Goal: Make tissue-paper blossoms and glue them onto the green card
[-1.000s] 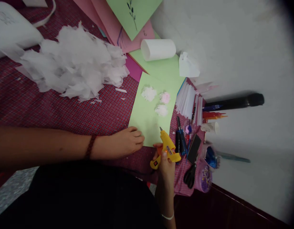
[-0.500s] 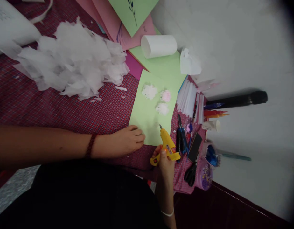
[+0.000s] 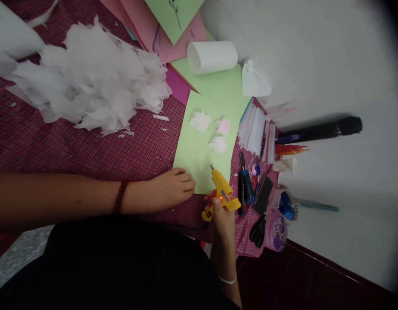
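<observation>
My right hand [image 3: 222,215] grips a yellow hot glue gun [image 3: 222,185], its small light glowing red and its nozzle over the lower part of a light green paper sheet [image 3: 192,148]. My left hand [image 3: 168,189] lies palm down on the sheet's near left corner, its fingers loosely bent and resting on the paper. On the sheet sit three fluffy paper flowers: a white flower [image 3: 200,121], a pink flower [image 3: 222,126] and a pale flower [image 3: 218,144]. The nozzle is apart from them.
A heap of white tissue pieces [image 3: 92,77] spreads over the checked tablecloth [image 3: 137,150]. A white paper roll [image 3: 213,57] lies beyond the sheet. To the right are markers [image 3: 241,193], scissors [image 3: 258,230], a bead container [image 3: 278,232] and the wall [image 3: 315,77].
The glue gun in my right hand has shifted slightly left and up over the green sheet. My left hand stays in place, and the whole view has moved a little.
</observation>
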`<state>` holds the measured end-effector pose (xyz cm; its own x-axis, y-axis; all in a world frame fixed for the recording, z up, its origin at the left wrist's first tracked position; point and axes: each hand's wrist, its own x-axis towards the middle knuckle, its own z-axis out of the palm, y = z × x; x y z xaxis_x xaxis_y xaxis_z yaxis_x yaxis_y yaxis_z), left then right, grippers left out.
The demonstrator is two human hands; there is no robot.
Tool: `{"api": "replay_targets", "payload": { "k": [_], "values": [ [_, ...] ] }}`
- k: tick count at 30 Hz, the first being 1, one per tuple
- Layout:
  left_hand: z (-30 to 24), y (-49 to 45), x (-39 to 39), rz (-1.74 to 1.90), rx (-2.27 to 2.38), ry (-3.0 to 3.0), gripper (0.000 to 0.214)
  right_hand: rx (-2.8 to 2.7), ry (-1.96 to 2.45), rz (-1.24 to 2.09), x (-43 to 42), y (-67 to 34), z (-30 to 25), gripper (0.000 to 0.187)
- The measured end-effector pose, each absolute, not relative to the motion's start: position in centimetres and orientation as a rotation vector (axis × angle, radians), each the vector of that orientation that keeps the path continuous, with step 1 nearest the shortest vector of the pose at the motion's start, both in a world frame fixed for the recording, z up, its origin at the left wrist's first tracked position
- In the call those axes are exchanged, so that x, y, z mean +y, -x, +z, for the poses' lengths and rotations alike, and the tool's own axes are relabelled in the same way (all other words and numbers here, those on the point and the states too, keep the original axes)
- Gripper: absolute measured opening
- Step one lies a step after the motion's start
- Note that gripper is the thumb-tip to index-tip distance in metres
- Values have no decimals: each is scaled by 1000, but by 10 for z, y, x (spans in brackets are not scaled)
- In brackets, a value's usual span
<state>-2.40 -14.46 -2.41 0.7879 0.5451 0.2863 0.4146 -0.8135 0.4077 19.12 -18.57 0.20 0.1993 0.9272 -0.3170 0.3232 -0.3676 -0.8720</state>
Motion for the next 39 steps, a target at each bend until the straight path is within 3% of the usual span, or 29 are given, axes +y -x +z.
{"api": "replay_targets", "payload": {
  "k": [9, 32, 39],
  "values": [
    [-23, 24, -144, 535, 734, -2689, 13, -1197, 1772, 1165, -188, -193, 2, 22],
    [-15, 26, -143, 465, 730, -2643, 16, -1211, 1999, 1033, -193, -194, 8, 40],
    [6, 26, -142, 460, 738, -2220, 21, -1219, 1621, 990, -202, -181, 17, 34]
  ]
}}
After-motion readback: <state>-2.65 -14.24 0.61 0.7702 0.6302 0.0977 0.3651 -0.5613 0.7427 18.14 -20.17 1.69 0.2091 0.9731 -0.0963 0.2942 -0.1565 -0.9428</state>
